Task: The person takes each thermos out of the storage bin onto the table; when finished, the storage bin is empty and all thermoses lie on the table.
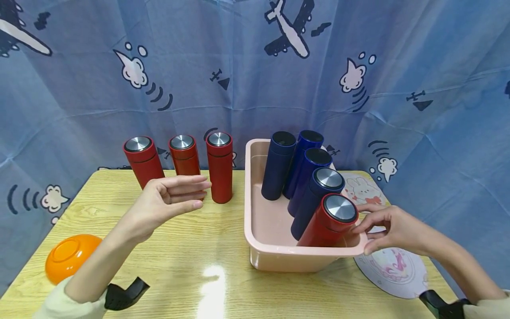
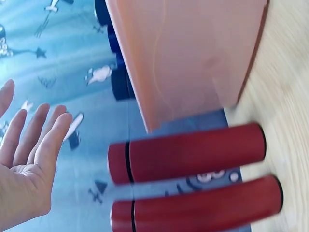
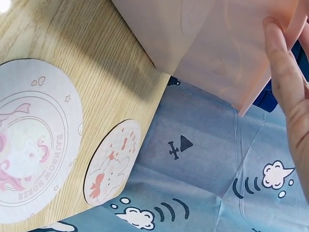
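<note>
My left hand (image 1: 171,199) is held in the air in front of the red thermos flasks, its fingers extended and nothing between them. Three red flasks with silver lids stand on the table: a left one (image 1: 144,161), a middle one (image 1: 185,155) and a right one (image 1: 220,170). At the right, my right hand (image 1: 388,228) pinches the rim of a pink plastic bin (image 1: 307,250), thumb outside in the right wrist view. Inside the bin lean a red flask (image 1: 328,223) and several blue flasks, among them a navy one (image 1: 276,170).
An orange bowl (image 1: 71,257) lies upside down at the table's left, beside my left forearm. Right of the bin are a round printed mat (image 1: 392,270) and a rabbit mat (image 1: 364,188). A blue curtain (image 1: 239,66) hangs behind the wooden table (image 1: 171,274).
</note>
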Available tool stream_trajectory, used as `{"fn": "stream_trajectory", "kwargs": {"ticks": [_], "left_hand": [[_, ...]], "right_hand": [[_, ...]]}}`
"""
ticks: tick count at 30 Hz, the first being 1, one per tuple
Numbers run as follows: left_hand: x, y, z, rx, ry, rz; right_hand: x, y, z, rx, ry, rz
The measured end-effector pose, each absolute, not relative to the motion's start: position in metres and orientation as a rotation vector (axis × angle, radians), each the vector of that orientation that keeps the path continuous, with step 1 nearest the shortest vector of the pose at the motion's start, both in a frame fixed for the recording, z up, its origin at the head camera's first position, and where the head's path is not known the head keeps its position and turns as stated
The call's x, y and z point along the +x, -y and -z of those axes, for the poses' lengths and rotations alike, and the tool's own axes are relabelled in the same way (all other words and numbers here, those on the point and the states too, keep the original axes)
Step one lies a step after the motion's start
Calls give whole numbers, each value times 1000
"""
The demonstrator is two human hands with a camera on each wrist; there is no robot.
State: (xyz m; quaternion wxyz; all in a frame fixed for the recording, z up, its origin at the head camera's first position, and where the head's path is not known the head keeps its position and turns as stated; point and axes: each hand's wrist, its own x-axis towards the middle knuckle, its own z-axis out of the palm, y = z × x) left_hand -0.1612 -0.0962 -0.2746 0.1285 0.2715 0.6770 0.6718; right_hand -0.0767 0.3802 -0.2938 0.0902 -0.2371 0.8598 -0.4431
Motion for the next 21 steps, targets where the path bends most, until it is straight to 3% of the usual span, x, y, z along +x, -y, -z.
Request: {"fn": "stream_trajectory", "kwargs": {"ticks": [10,21], "left_hand": [[-155,50,279,810,-1923,-1858],[-153,-14,272,1069,-1832,-1703]], "right_hand": [[-78,-381,294,-698,-2570,1305],[-77,-382,294,-673,-2571,1312]]}}
